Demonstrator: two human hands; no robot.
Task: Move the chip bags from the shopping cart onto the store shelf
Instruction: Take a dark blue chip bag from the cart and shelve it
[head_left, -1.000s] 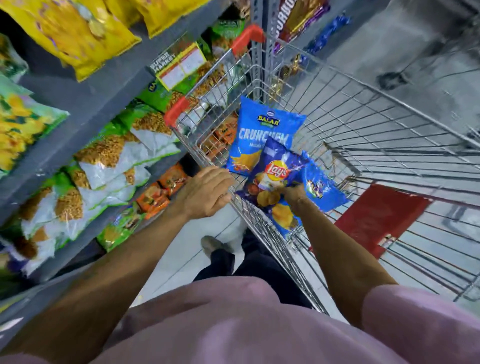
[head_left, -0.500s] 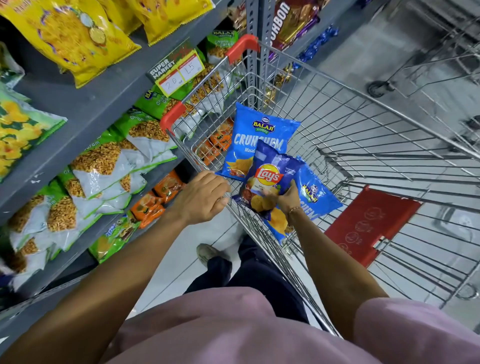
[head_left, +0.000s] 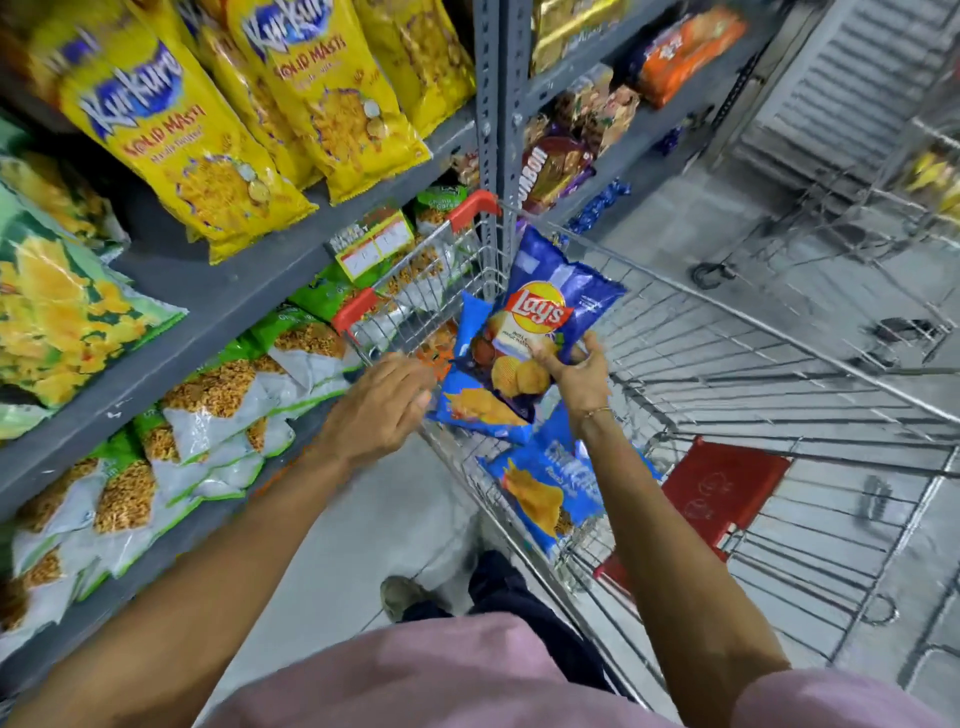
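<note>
Two hands over wire cart (head_left: 779, 395): right hand (head_left: 576, 371) gripping Lay's bag (head_left: 540, 322); left hand (head_left: 379, 410) loosely curled, empty.

We reach both bare arms forward. Our right grip (head_left: 574, 371) is clamped on something, thumb in front, palm turned up. Our left grip (head_left: 379, 405) hangs palm-down, fingers loosely curled, empty.

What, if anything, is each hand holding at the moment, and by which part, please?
The right hand holds the Lay's bag by its lower right edge. The left hand rests on the cart rim, holding no bag.
</note>
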